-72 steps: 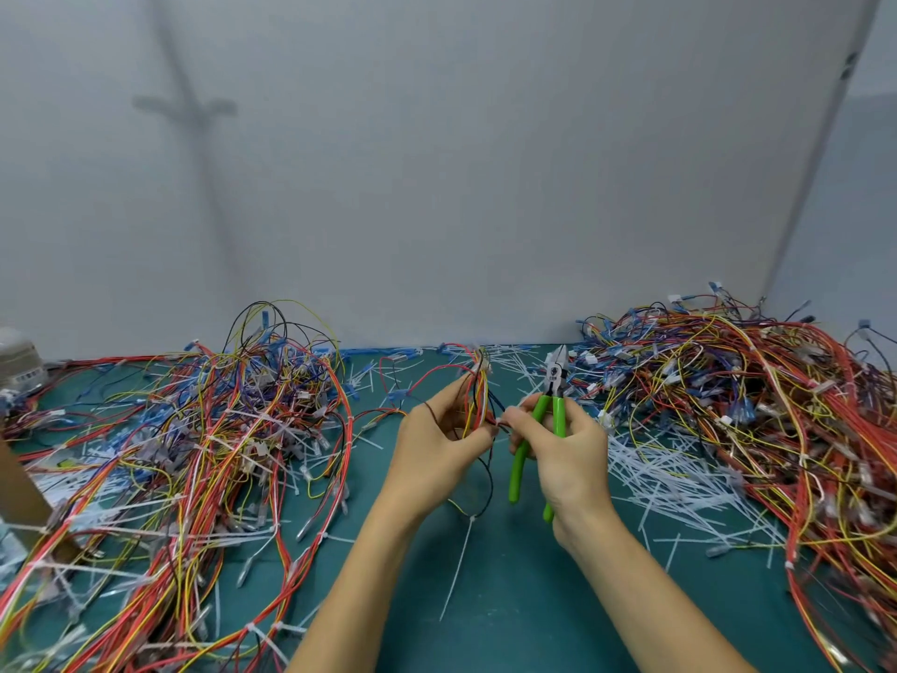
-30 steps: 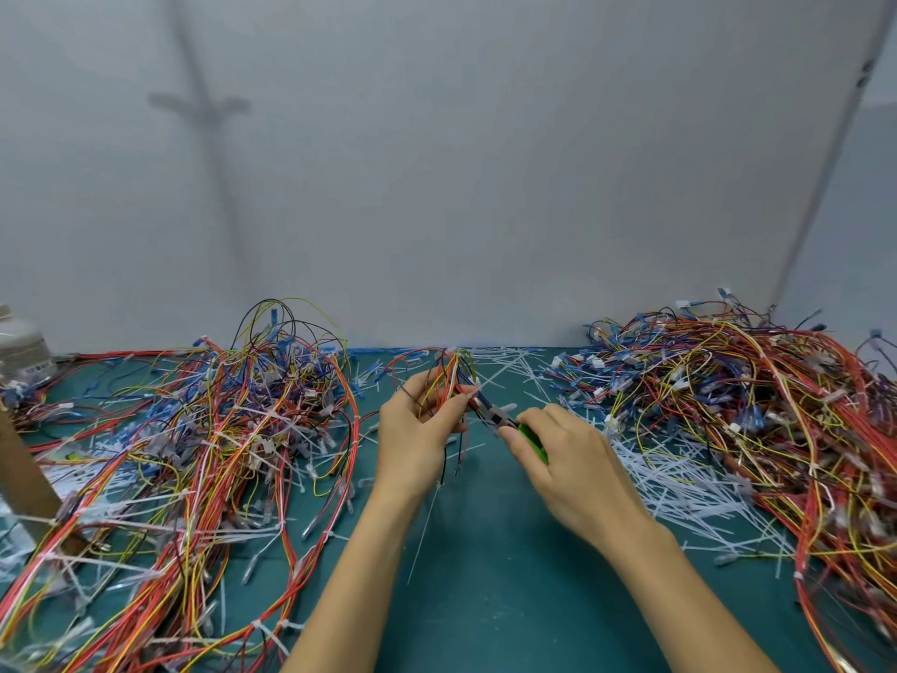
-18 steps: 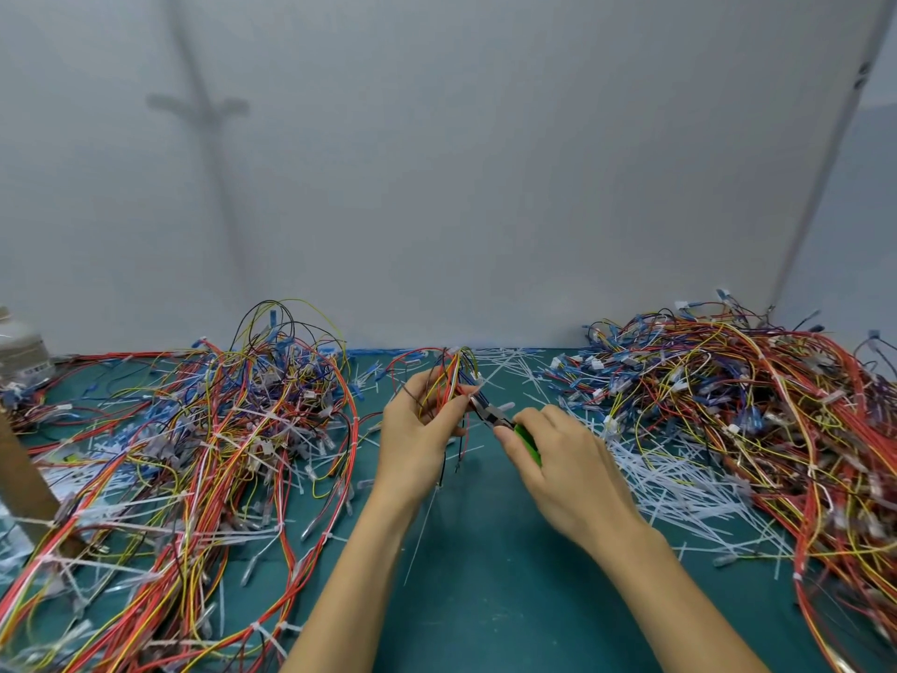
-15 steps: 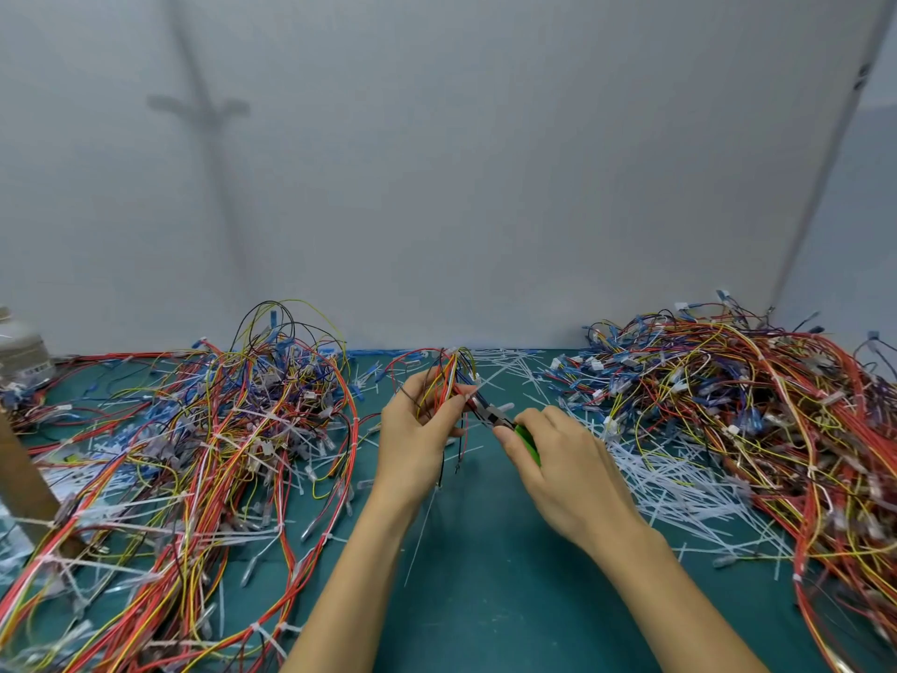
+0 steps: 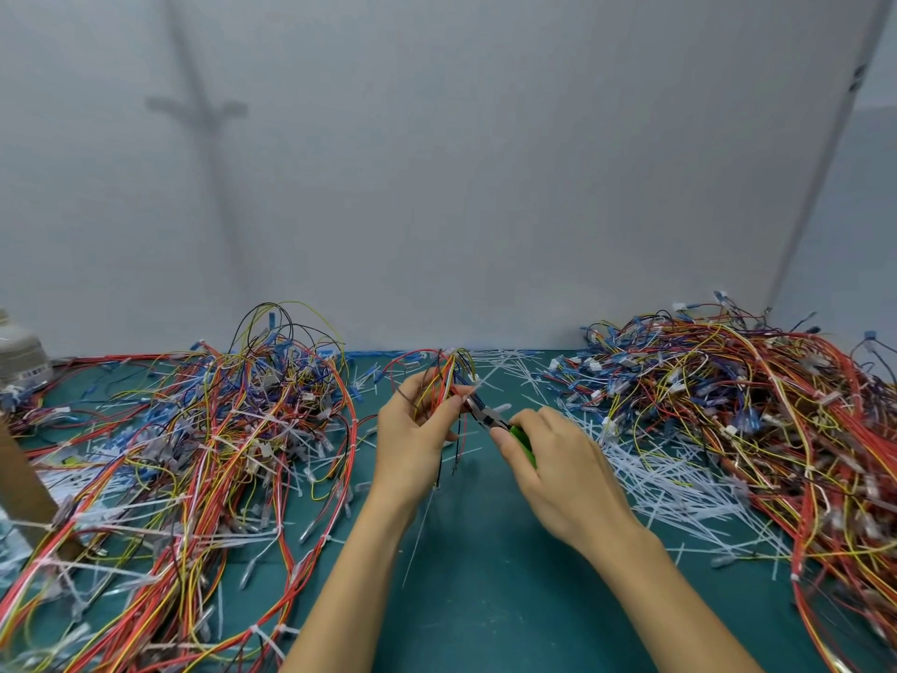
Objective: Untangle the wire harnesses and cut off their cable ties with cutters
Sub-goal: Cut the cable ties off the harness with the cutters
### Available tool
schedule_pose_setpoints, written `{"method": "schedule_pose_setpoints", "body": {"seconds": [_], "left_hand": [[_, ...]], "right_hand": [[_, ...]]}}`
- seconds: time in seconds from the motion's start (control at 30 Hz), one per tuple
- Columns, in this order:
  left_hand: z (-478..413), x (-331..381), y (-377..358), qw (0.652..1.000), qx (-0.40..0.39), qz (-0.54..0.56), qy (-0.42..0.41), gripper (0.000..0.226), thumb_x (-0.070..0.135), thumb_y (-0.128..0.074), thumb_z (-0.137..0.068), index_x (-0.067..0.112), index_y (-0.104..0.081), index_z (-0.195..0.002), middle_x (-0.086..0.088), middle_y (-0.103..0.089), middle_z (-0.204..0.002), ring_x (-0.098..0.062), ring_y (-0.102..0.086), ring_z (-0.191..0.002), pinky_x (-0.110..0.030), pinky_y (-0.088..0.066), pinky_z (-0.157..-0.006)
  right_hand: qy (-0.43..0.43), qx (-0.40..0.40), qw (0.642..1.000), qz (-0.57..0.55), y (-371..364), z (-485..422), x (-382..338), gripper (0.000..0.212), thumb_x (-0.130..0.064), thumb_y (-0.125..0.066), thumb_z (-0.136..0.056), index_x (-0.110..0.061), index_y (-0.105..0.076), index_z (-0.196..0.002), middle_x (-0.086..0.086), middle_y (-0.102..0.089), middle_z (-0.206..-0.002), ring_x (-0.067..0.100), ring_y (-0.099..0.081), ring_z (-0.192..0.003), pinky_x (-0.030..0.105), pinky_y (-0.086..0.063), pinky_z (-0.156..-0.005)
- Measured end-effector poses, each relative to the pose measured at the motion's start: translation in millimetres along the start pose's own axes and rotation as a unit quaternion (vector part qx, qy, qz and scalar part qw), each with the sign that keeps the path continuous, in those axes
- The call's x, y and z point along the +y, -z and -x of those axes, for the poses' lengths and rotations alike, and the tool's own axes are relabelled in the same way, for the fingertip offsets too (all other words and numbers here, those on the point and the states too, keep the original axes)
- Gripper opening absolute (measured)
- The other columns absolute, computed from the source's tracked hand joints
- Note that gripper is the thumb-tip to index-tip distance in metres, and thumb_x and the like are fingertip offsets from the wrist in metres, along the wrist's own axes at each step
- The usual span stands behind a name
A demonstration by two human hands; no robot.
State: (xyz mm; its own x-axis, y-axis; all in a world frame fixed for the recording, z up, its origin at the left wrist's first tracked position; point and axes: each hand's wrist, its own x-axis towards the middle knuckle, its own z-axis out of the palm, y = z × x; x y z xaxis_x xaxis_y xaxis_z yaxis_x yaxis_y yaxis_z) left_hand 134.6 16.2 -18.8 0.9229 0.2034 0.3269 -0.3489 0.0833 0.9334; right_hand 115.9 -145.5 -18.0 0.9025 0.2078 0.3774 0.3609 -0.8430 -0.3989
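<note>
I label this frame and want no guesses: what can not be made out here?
Head view only.
Handles of the cutters: mostly hidden in the right hand.
Their blade tips: too small, among the held harness wires by the left hand; any tie there is unseen.
The right harness pile: cut off by the frame edge.
</note>
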Motion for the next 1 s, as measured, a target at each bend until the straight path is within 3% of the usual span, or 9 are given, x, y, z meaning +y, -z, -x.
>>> {"method": "schedule_pose_setpoints", "body": {"seconds": [0.3, 0.5, 1.0], "left_hand": [[1.0, 1.8, 0.2, 1.000, -0.011, 0.007, -0.003, 0.022, -0.001, -0.062, -0.091, 0.012, -0.064, -0.108, 0.004, -0.077, -0.092, -0.005, -0.068, -0.083, -0.015, -0.047, -0.055], [1.2, 2.5, -0.6, 1.000, -0.012, 0.005, -0.005, 0.024, -0.002, -0.065, -0.089, 0.019, -0.067, -0.101, 0.009, -0.074, -0.079, 0.001, -0.066, -0.071, -0.016, -0.049, -0.054], [2.5, 2.7, -1.7, 1.000, -0.023, -0.005, 0.012, 0.022, -0.002, -0.066, -0.088, 0.016, -0.068, -0.100, 0.009, -0.074, -0.076, -0.001, -0.069, -0.071, -0.014, -0.048, -0.053]], "right_hand": [[0.017, 0.018, 1.000, -0.002, 1.4, -0.1, 3.0, 0.036, -0.053, -0.038, -0.099, -0.023, -0.058, -0.105, -0.006, -0.051, -0.090, 0.017, -0.051, -0.088, 0.035, -0.045, -0.074], [0.024, 0.022, 0.999, 0.001, 2.3, -1.0, 5.6, 0.039, -0.055, -0.038, -0.097, -0.025, -0.060, -0.104, -0.005, -0.053, -0.089, 0.017, -0.053, -0.087, 0.033, -0.043, -0.072], [0.013, -0.003, 1.000, -0.005, 1.3, -2.2, 8.6, 0.043, -0.056, -0.037, -0.098, -0.021, -0.063, -0.097, -0.002, -0.057, -0.085, 0.022, -0.057, -0.084, 0.040, -0.046, -0.075]]}}
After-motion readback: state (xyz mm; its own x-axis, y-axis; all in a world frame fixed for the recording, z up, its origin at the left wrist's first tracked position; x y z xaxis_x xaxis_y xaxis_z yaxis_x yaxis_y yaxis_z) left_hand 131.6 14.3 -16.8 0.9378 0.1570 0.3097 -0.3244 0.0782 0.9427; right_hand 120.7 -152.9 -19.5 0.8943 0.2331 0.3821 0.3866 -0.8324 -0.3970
